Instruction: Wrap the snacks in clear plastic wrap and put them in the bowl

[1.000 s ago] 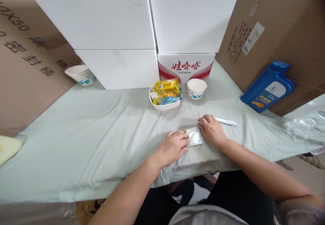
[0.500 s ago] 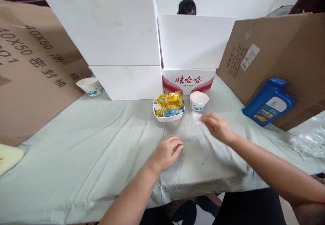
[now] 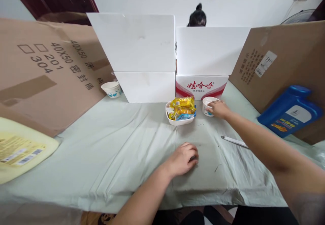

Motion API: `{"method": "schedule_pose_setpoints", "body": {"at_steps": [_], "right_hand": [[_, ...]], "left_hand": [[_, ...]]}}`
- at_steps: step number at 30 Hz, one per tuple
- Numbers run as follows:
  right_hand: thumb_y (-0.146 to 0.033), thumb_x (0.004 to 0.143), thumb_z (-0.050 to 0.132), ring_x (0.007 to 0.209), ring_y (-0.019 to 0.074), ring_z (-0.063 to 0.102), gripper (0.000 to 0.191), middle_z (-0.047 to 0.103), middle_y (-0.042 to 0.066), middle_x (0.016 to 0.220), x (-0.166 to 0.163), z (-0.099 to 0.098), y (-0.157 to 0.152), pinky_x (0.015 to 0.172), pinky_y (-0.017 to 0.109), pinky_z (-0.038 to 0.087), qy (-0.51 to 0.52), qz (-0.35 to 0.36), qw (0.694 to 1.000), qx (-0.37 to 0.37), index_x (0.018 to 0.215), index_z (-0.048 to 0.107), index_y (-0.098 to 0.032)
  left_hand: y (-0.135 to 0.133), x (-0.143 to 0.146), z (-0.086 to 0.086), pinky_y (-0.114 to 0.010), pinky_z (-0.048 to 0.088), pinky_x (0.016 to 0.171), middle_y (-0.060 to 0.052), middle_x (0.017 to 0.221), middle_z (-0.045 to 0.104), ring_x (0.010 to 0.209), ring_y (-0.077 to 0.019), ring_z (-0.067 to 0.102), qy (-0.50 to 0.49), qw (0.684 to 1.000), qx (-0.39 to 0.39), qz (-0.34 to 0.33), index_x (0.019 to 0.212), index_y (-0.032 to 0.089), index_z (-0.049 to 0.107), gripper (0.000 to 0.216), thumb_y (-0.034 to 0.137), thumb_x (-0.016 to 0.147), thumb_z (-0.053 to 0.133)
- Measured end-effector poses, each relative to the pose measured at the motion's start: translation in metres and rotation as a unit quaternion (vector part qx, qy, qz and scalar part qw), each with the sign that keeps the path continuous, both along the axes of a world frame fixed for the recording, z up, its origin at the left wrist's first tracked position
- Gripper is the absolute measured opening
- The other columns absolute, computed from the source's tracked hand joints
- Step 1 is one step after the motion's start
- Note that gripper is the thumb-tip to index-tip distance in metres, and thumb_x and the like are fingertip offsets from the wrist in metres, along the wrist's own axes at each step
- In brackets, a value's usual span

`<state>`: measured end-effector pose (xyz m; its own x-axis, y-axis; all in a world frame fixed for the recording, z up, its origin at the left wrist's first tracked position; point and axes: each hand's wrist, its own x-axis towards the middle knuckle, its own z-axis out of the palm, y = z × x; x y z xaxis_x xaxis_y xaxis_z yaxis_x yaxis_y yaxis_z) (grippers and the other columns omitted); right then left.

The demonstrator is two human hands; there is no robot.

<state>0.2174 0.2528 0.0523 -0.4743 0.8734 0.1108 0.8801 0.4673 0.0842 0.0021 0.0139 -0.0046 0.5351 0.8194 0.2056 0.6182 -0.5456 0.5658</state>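
Observation:
My right hand (image 3: 218, 109) is at a white paper bowl (image 3: 206, 108) with a blue leaf print. Its fingers reach over the rim and its thumb lies against the outside, so the rim is between them. No crumpled white piece shows in this hand; the bowl's inside is partly hidden. On the cloth nearer the front edge rests my left hand (image 3: 183, 158), loosely curled, with a dark gap between thumb and fingers and nothing visible held. A white dish (image 3: 179, 122) beside the bowl is heaped with yellow-wrapped snacks (image 3: 183, 103) and a blue packet (image 3: 185, 116).
A white pen-like stick (image 3: 235, 141) lies under my right forearm. White boxes (image 3: 142, 45) and a red-printed carton (image 3: 201, 86) stand behind. Cardboard boxes flank both sides. A blue bottle (image 3: 289, 111), a yellow container (image 3: 25, 152) and another paper bowl (image 3: 111, 89) stand around. A person's head (image 3: 198, 16) shows behind.
My right hand has gone from in front of the paper bowl to its rim; the crumpled white piece it held is out of sight. My left hand stays on the cloth. The view has shifted.

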Motion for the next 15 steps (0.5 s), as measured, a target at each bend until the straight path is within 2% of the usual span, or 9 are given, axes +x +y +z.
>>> {"method": "schedule_pose_setpoints", "body": {"at_steps": [2,6,8,11,15], "right_hand": [[-0.034,0.092,0.053,0.122,0.0310,0.048,0.036,0.061,0.015,0.129,0.021,0.009,0.006,0.101,0.045,0.032,-0.006,-0.049,0.999,0.018,0.120,0.066,-0.016],[-0.020,0.086,0.050,0.119,0.0401,0.046,0.038,0.057,0.029,0.123,0.063,0.031,0.011,0.093,0.054,0.034,-0.002,-0.178,0.981,0.082,0.117,0.065,-0.003],[-0.018,0.085,0.049,0.115,0.0408,0.046,0.039,0.056,0.030,0.120,0.068,0.034,0.005,0.089,0.053,0.036,0.006,-0.195,0.975,0.101,0.117,0.064,-0.001],[-0.023,0.088,0.049,0.115,0.0349,0.048,0.038,0.058,0.023,0.122,0.047,0.024,-0.019,0.093,0.046,0.038,0.019,-0.116,0.988,0.102,0.120,0.064,-0.009],[-0.035,0.094,0.052,0.109,0.0202,0.055,0.035,0.066,0.006,0.116,-0.012,-0.002,-0.065,0.096,0.029,0.039,0.030,0.072,0.996,0.048,0.126,0.062,-0.026]], "left_hand": [[-0.001,0.000,0.000,-0.036,0.046,0.098,-0.007,0.110,0.066,0.108,-0.0218,0.058,0.006,1.000,-0.002,0.003,0.096,0.018,0.068,0.011,0.020,0.085,0.066],[-0.002,0.001,0.004,-0.035,0.045,0.098,-0.007,0.110,0.066,0.108,-0.0221,0.057,0.005,1.000,-0.004,0.009,0.096,0.019,0.068,0.012,0.018,0.084,0.066],[-0.002,0.003,0.007,-0.036,0.046,0.097,-0.007,0.109,0.065,0.107,-0.0224,0.057,0.009,1.000,-0.006,0.011,0.096,0.019,0.069,0.012,0.019,0.085,0.064],[-0.001,0.005,0.010,-0.036,0.046,0.096,-0.006,0.108,0.064,0.106,-0.0229,0.056,0.029,0.999,-0.013,0.015,0.096,0.020,0.069,0.012,0.020,0.085,0.065],[0.000,0.008,0.009,-0.037,0.045,0.097,-0.006,0.108,0.064,0.107,-0.0230,0.055,0.046,0.998,-0.022,0.025,0.095,0.019,0.069,0.012,0.020,0.084,0.067]]}}
